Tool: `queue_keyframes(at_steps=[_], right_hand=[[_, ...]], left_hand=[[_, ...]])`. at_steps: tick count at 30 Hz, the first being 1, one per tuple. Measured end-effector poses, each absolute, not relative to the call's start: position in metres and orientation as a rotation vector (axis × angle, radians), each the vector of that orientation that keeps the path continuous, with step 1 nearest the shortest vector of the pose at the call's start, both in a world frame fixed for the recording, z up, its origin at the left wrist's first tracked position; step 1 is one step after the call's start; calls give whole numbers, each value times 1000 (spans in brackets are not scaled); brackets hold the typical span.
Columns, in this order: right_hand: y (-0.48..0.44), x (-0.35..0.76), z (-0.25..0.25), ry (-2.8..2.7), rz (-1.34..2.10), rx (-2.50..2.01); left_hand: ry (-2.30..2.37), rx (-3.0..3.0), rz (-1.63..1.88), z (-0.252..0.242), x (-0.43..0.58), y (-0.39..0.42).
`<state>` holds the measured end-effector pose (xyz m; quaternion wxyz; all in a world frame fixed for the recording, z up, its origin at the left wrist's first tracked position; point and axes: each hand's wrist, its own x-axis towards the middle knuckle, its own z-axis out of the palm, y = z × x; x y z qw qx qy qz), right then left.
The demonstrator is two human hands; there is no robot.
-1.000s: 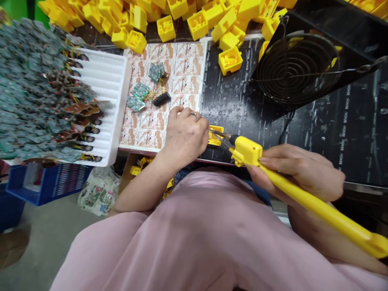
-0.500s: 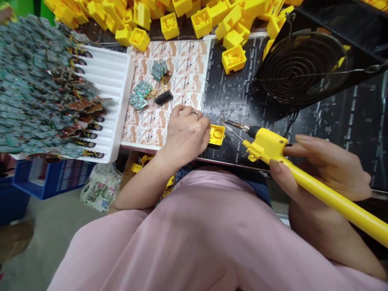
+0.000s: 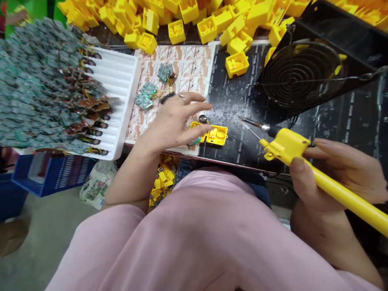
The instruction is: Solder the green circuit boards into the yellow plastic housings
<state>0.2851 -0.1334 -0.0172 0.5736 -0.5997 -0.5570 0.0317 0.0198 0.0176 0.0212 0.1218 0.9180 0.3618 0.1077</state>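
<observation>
My left hand (image 3: 174, 119) is spread open over the small yellow plastic housing (image 3: 222, 135) near the bench's front edge. Its thumb reaches the housing's left half; whether it touches is unclear. A small round dark part (image 3: 203, 118) lies just behind, and a green circuit board edge (image 3: 195, 141) peeks out under the hand. My right hand (image 3: 342, 173) grips a yellow soldering iron (image 3: 292, 143) with a solder feed tube, its tip pointing left above the black bench, apart from the housing. A black ribbed part (image 3: 167, 97) is partly covered by my left hand.
Wired circuit boards (image 3: 165, 72) lie on the printed sheet (image 3: 194, 60). A white foam tray (image 3: 121, 93) piled with boards stands left. Yellow housings (image 3: 236, 64) are heaped along the back. A black fan (image 3: 303, 76) stands back right. A blue crate (image 3: 54, 173) sits below left.
My left hand has lifted off the housing, opened its fingers and moved left, uncovering the round part. My right hand has shifted right with the soldering iron. The camera view has moved slightly.
</observation>
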Motion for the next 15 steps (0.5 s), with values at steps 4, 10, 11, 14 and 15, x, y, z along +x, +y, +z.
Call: queue_keyframes(at_steps=[4, 10, 11, 14, 15], right_hand=[[-133, 287, -17, -1284, -13, -1348], [-135, 298, -19, -1291, -59, -1375], [-134, 299, -18, -1266, -52, -1368], [-133, 299, -15, -1198, -14, -1356], [-133, 298, -14, -1187, -13, -1360]], left_hand=[[666, 2778, 70, 7, 19, 15], [487, 2441, -603, 66, -46, 8], [504, 2437, -644, 72, -50, 14], [805, 2660, -449, 63, -27, 48], [904, 2721, -285, 53, -9, 64]])
